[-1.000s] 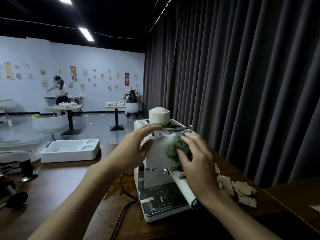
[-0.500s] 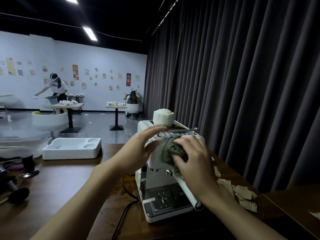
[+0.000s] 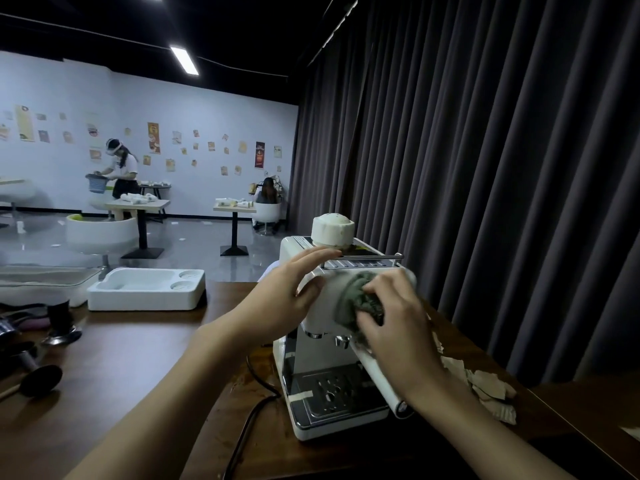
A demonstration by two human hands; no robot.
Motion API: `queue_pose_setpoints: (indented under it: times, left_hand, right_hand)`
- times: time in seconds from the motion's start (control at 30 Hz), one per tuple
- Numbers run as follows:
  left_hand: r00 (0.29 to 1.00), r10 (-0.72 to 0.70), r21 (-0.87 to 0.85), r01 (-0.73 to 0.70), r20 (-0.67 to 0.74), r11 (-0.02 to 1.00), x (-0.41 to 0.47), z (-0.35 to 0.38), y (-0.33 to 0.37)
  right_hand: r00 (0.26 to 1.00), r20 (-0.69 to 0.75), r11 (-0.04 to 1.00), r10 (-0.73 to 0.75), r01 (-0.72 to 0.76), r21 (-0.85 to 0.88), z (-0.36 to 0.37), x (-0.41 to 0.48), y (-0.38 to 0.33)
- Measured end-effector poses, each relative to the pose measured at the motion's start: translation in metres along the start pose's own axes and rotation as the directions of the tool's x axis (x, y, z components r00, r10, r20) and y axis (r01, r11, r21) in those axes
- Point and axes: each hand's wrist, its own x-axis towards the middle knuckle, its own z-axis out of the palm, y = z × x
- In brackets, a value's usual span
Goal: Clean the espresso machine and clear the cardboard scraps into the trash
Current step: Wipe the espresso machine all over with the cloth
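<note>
A white espresso machine (image 3: 313, 362) stands on the dark wooden table (image 3: 131, 362), with a white knob (image 3: 333, 229) on its top. My left hand (image 3: 287, 299) rests flat against the machine's upper left corner, fingers straight. My right hand (image 3: 394, 320) grips a grey-green cloth (image 3: 356, 299) and presses it on the machine's front panel. Torn cardboard scraps (image 3: 485, 386) lie on the table just right of the machine, partly hidden by my right forearm.
A white foam tray (image 3: 145, 289) sits at the table's back left. Dark coffee tools (image 3: 38, 375) lie at the left edge. The machine's black cable (image 3: 256, 403) runs toward me. A dark curtain (image 3: 485, 168) hangs close behind. Two people and small tables are far off.
My right hand has slid the cloth a little across the machine's front panel. My left hand stays braced on the machine's top left. My head has shifted slightly.
</note>
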Motion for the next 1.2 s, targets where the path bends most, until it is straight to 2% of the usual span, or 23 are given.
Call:
queue_pose_setpoints:
  times: [0.07, 0.13, 0.3, 0.37, 0.47, 0.53, 0.7, 0.8, 1.07, 1.2]
  left_hand:
    - [1.0, 0.001, -0.033, 0.0, 0.027, 0.999, -0.002, 0.001, -0.001]
    - [0.999, 0.02, -0.018, -0.019, 0.034, 1.0, -0.003, 0.001, -0.002]
    - [0.999, 0.027, -0.066, -0.024, 0.039, 0.998, -0.002, 0.003, -0.008]
    - [0.999, 0.033, -0.069, -0.03, 0.043, 0.997, -0.003, 0.003, -0.008]
    - [0.999, 0.031, -0.042, -0.03, 0.029, 0.999, -0.003, 0.003, -0.008]
    - [0.999, 0.026, -0.035, -0.025, 0.019, 0.999, -0.003, 0.004, -0.008]
    - [0.999, 0.026, -0.081, -0.023, 0.031, 0.996, -0.003, 0.005, -0.006]
    - [0.999, 0.024, -0.09, -0.02, 0.035, 0.996, -0.004, 0.004, -0.004]
    - [0.998, 0.018, -0.083, -0.014, 0.052, 0.996, -0.004, 0.004, -0.004]
    - [0.999, 0.008, -0.089, -0.004, 0.051, 0.996, -0.004, 0.005, -0.004]
  right_hand:
    - [0.989, -0.079, 0.992, 0.124, -0.122, 0.025, -0.006, -0.001, 0.011]
    - [0.981, -0.104, 0.987, 0.162, -0.162, 0.003, -0.005, -0.003, 0.012]
    - [0.998, 0.056, 1.0, 0.002, -0.002, -0.014, 0.008, -0.008, -0.007]
    - [0.998, 0.062, 1.0, 0.01, -0.009, -0.021, 0.004, -0.007, -0.001]
    - [0.993, -0.002, 0.993, 0.115, -0.115, -0.005, -0.004, -0.006, 0.012]
    - [0.991, 0.012, 0.991, 0.132, -0.132, -0.026, -0.003, -0.007, 0.008]
    - [0.985, 0.171, 0.998, -0.035, 0.044, -0.049, 0.007, -0.011, -0.015]
    - [0.98, 0.195, 0.998, -0.031, 0.042, -0.053, 0.003, -0.009, -0.001]
    - [0.978, -0.037, 0.978, 0.207, -0.209, -0.032, -0.018, -0.011, 0.056]
    - [0.969, -0.136, 0.977, 0.208, -0.213, -0.019, -0.011, -0.01, 0.047]
